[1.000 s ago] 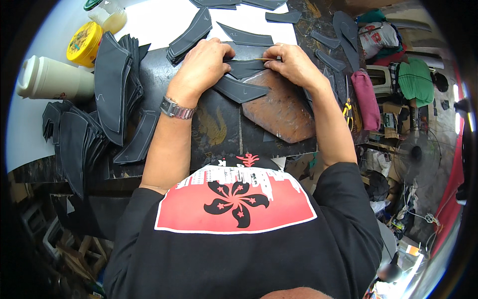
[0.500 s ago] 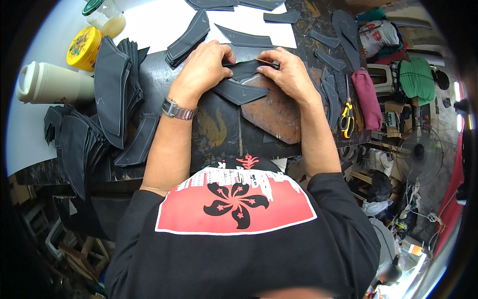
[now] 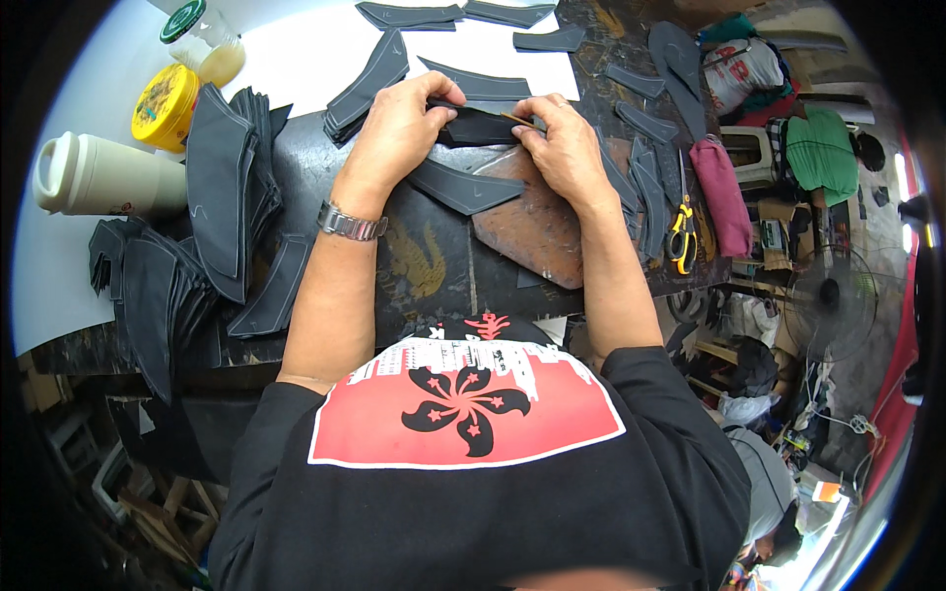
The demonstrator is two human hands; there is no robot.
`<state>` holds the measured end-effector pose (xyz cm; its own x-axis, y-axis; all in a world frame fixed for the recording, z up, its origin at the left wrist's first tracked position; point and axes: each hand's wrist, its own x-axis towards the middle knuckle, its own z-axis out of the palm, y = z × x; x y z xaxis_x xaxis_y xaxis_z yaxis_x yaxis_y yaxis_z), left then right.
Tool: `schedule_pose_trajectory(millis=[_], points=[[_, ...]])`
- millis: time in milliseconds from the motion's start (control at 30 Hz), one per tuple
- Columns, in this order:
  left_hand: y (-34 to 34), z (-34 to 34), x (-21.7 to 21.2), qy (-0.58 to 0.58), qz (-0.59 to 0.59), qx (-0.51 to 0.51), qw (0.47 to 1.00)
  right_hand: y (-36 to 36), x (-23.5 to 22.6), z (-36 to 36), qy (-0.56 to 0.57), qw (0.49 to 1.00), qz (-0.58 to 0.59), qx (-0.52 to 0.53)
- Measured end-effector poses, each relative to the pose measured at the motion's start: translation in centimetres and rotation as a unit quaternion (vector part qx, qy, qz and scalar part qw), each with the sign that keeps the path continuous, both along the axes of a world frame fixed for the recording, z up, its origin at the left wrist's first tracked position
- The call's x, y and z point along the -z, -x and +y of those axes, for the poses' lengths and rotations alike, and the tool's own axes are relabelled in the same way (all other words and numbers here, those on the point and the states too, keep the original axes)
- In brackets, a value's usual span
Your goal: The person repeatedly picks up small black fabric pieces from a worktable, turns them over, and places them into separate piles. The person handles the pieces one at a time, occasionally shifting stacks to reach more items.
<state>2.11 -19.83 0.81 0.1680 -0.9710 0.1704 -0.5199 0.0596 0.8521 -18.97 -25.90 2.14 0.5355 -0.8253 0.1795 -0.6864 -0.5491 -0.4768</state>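
Between my two hands is a curved black leather-like piece, raised a little off the table with its upper edge bent up. My left hand pinches its left end between thumb and fingers. My right hand is closed at the other end, with a thin tan stick-like tool between its fingers, lying against the piece. Just below, another curved black piece with pale outline marks lies partly on a worn brown board. A similar cut piece rests beyond my hands on white paper.
Stacks of black pieces stand left, beside a pale tumbler, a yellow tub and a green-lidded jar. Yellow-handled scissors and a pink roll lie right. More black pieces sit nearby.
The held piece has turned so that its upper edge stands up and more of its dark face shows. Both hands keep hold in nearly the same place.
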Motion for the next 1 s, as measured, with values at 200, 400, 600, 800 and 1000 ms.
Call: schedule_pose_trajectory(millis=[200, 400, 600, 800, 1000], points=[[0.4, 0.2, -0.3, -0.01, -0.023, -0.031, 0.999, -0.1, 0.4, 0.1, -0.017, 0.999, -0.036, 0.02], [0.3, 0.1, 0.3, -0.022, -0.066, -0.027, 0.997, -0.2, 0.6, 0.3, -0.001, 1.0, -0.019, 0.025], [0.4, 0.1, -0.1, -0.065, -0.085, -0.026, 0.994, -0.1, 0.9, 0.3, 0.01, 1.0, -0.018, 0.022], [0.6, 0.1, 0.0, -0.055, -0.091, -0.036, 0.994, -0.2, 0.8, 0.5, 0.03, 0.999, -0.038, 0.014], [0.6, 0.2, -0.1, -0.047, -0.112, -0.027, 0.992, 2.2, -1.5, -0.8, 0.028, 0.99, -0.129, -0.044]])
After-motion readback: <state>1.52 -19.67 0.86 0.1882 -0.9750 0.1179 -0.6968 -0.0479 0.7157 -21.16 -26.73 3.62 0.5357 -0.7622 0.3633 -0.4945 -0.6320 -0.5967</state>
